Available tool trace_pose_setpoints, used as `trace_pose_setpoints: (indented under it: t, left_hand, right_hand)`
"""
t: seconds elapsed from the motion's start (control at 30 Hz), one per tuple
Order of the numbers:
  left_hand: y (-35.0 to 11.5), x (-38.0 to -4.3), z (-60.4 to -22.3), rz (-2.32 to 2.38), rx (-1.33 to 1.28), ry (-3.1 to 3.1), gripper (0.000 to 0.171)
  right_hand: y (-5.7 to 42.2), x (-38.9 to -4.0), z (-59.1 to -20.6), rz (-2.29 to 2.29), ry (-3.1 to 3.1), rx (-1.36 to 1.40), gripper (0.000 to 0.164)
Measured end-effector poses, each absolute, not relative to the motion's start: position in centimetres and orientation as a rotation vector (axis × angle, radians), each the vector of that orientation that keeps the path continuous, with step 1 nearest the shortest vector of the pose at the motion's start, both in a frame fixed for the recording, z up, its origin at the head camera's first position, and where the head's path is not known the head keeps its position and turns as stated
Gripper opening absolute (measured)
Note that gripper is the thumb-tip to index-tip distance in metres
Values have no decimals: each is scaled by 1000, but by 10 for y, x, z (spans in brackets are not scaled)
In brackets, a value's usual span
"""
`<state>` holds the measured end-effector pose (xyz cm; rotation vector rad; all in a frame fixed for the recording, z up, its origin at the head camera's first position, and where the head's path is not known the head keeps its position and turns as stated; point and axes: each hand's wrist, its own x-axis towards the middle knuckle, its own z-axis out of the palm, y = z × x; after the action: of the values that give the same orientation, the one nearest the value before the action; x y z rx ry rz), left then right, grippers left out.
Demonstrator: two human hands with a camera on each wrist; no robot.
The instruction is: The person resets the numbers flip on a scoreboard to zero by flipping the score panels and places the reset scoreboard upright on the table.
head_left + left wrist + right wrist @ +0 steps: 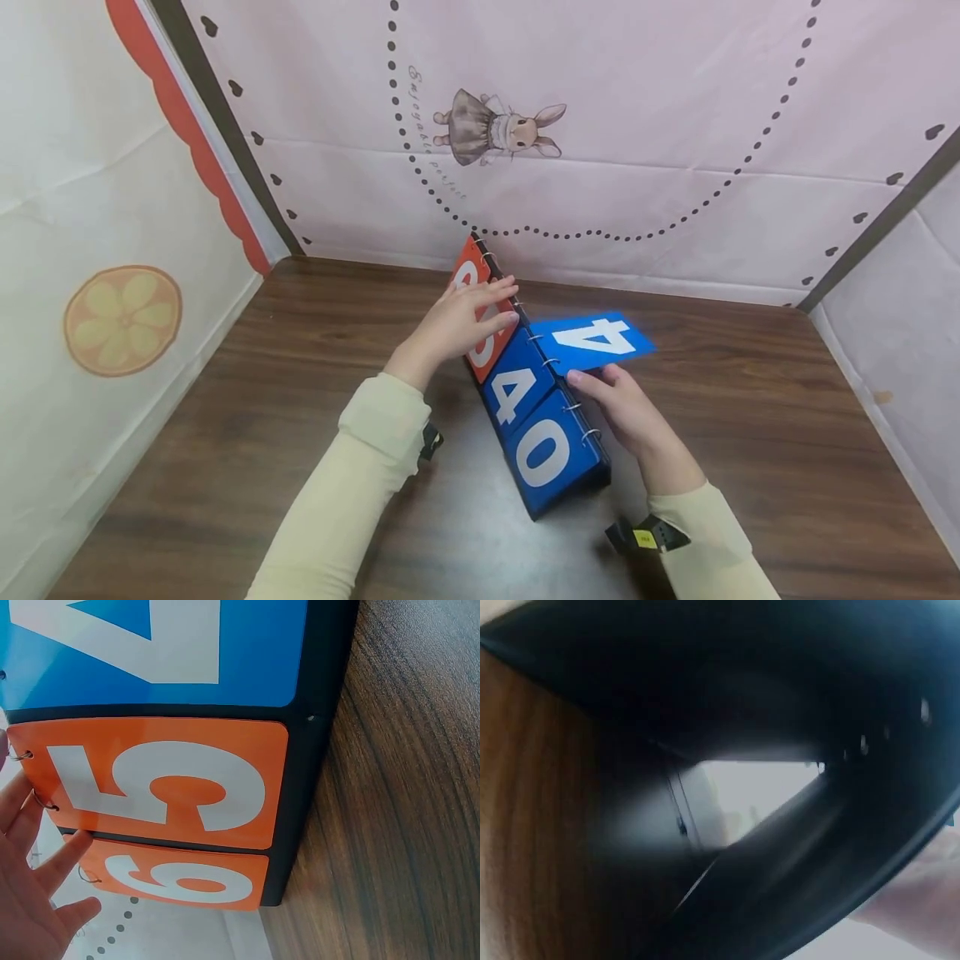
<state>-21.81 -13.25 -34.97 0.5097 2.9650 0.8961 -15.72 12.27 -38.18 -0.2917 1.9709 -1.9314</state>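
Observation:
A flip scoreboard [536, 492] stands like a tent on the table, its spiral-ringed top edge running away from me. Its front shows blue cards, a 4 [516, 392] and a 0 [543, 450], and farther off orange cards [225, 735] with white digits. My left hand [457, 321] lies over the orange cards by the ring edge, fingers extended. Behind the ring edge, my right hand [630, 412] has its thumb by the rings and its fingertips partly hidden below a raised blue 4 card [600, 342]. The right wrist view looks into the board's dark hollow [705, 697].
The scoreboard stands on a dark wood-grain table [787, 417]. A pink-white cloth wall [645, 125] with a rabbit print rises behind it, and further cloth walls close both sides. Dark straps with small devices [648, 533] sit at the wrists.

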Motion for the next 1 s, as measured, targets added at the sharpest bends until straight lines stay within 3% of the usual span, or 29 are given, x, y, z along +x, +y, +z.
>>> trace_pose_setpoints:
  t: [0.07, 0.6, 1.0]
  left_hand:
    - [-131, -218, -348, 897, 511, 2964, 59]
    - [-130, -216, -348, 893, 511, 2966, 54]
    - [-132, -217, -346, 965, 498, 2911, 49]
  right_hand:
    - [120, -150, -375, -1845, 2087, -273, 61]
    - [107, -137, -361, -1766, 2556, -464, 35]
    - [100, -133, -351, -1657, 2729, -409, 45]
